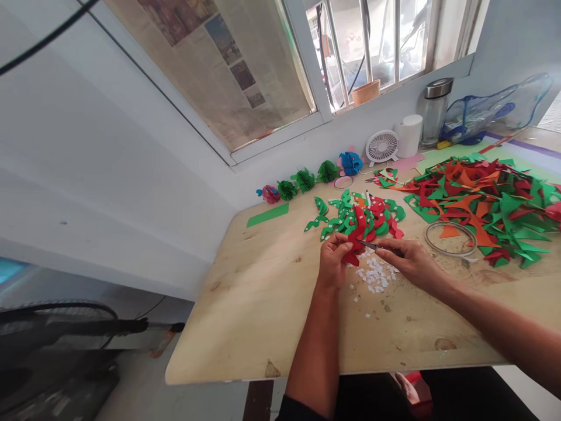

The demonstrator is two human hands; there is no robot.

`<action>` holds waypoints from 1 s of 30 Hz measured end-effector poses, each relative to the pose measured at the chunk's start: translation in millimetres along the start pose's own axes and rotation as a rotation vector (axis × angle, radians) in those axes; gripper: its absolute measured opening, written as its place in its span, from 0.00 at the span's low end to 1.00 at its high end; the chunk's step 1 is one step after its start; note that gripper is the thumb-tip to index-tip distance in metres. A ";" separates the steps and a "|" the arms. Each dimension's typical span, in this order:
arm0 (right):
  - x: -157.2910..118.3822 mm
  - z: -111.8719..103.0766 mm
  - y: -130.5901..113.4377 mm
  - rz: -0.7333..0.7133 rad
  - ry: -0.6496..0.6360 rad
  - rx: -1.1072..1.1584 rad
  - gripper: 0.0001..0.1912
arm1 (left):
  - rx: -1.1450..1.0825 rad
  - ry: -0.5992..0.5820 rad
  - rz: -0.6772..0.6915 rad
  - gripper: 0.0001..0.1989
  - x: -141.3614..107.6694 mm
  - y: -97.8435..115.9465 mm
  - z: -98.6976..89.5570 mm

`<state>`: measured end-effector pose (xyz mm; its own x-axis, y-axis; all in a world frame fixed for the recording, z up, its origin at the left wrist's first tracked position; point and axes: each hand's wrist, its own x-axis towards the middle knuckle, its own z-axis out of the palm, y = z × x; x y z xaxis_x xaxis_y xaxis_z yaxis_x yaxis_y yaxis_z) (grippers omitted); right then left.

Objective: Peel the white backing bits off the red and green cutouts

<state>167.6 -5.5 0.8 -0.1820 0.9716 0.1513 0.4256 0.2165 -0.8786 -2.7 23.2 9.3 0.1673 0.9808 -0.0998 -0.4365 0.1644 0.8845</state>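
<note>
Black sleeve [301, 409] at bottom centre (rest cropped by frame edge). Left hand [335, 257] and right hand [407, 258] bare, forearms [318, 339] too. Black legwear [473, 397], bottom right of centre.

From my end I'm looking in on a craft corner, home or small workshop, can't tell which: a wooden table [249, 304] under a barred window [367, 47], newspaper [272, 70] up beside it, paper cut-outs [336, 224] and heaped offcuts [468, 204] spread about, paper ornaments [305, 179] lined along the wall [280, 149].
</note>
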 end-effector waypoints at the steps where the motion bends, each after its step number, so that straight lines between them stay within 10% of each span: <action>1: -0.1 0.1 -0.1 -0.007 0.010 -0.003 0.23 | 0.002 0.000 0.002 0.10 -0.2 0.2 0.2; 30: 3.0 -3.7 3.4 0.059 0.059 -0.024 0.23 | -0.071 0.051 -0.007 0.12 5.3 -2.7 -4.4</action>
<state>171.7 -1.5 -0.1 -0.1036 0.9865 0.1270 0.4548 0.1605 -0.8760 -4.5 28.4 4.3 0.1258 0.9835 -0.1302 -0.4978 0.1761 0.8492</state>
